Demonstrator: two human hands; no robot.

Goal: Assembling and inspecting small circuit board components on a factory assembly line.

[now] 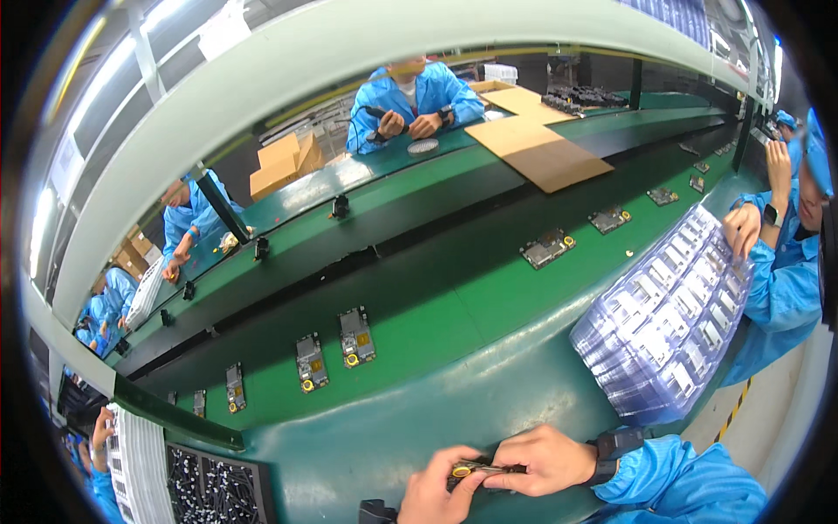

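Low in the picture, over the green bench, I hold a small dark circuit board [463, 472] with a yellow ring at its left end. My left hand [434, 491] is closed on that end, thumb and fingers pinching its edge. At the board's other end, my right hand [546, 460] is closed too, its fingers covering much of the board. Similar circuit boards lie on the green conveyor belt ahead, among them one board [356, 336] and another board [310, 361] beside it. Black bands sit around both of my wrists.
A stack of clear plastic trays [659, 323] stands at the right, with a co-worker's hand [742, 229] on it. A black tray [218, 485] of small parts is at lower left. Flat cardboard [546, 157] lies across the line. A green-and-white frame post [175, 406] rises at left.
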